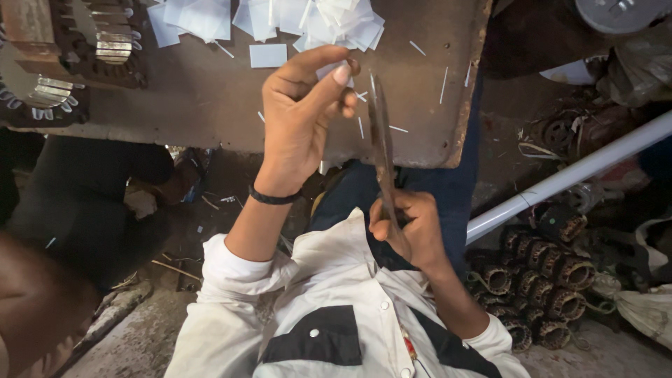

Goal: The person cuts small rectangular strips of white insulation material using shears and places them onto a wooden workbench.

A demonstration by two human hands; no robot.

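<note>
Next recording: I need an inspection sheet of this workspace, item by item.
Surface: brown board with a worn, rusty edge, over the person's lap.
Job's things: scissors, blades pointing away; small white slip; pile of cut white slips at the far edge.
Clutter: thin white offcuts scattered on the board; slotted motor stators at its far left corner.
Grippers: left hand pinches the small white slip; right hand grips the scissors' handles.
Cables: nothing seen.
Surroundings: white pipe; heap of wound stators on the floor; another person in dark clothing at the left.
</note>
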